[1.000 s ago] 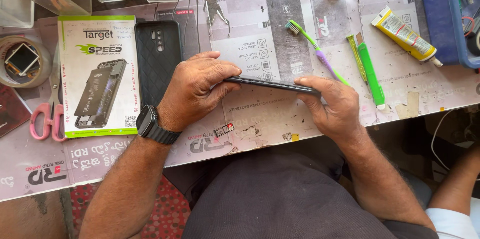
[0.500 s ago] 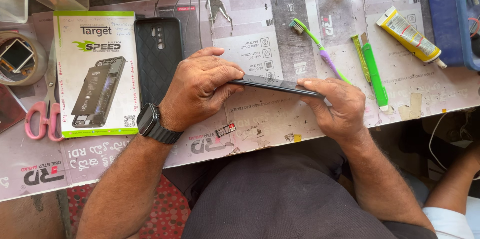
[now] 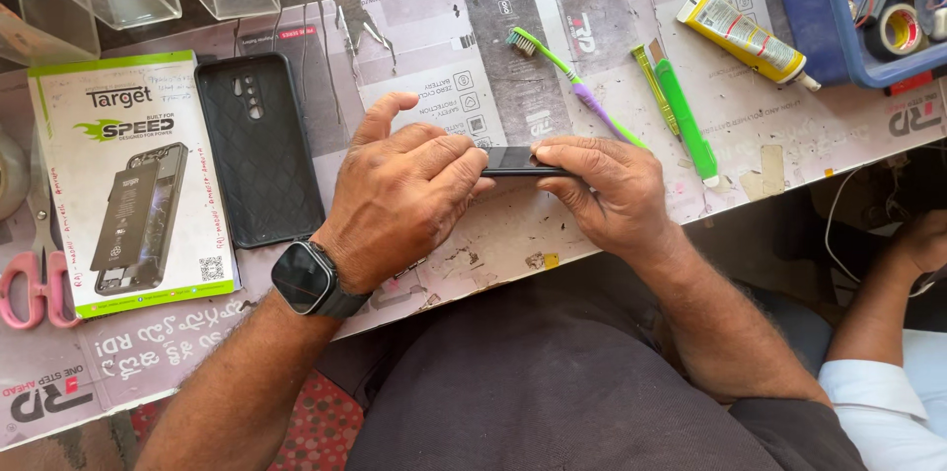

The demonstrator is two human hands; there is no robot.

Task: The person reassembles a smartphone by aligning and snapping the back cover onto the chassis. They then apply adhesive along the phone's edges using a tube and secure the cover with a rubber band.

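— What have you got at the centre of the frame?

— A thin black phone (image 3: 521,161), edge-on, so I can work its seam. My left hand (image 3: 400,200) and right hand (image 3: 607,195) pinch it tight. Its black quilted rubber case (image 3: 258,147) lies centre-left; a green-and-purple toothbrush (image 3: 572,81) sits above.

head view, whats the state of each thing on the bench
phone: on edge, gripped by left hand and right hand
phone case: empty, flat, inside up
toothbrush: lying flat
glue tube: capped, lying flat
scissors: lying flat, blades hidden
battery pack: flat, face up
smartwatch: on left wrist, screen dark
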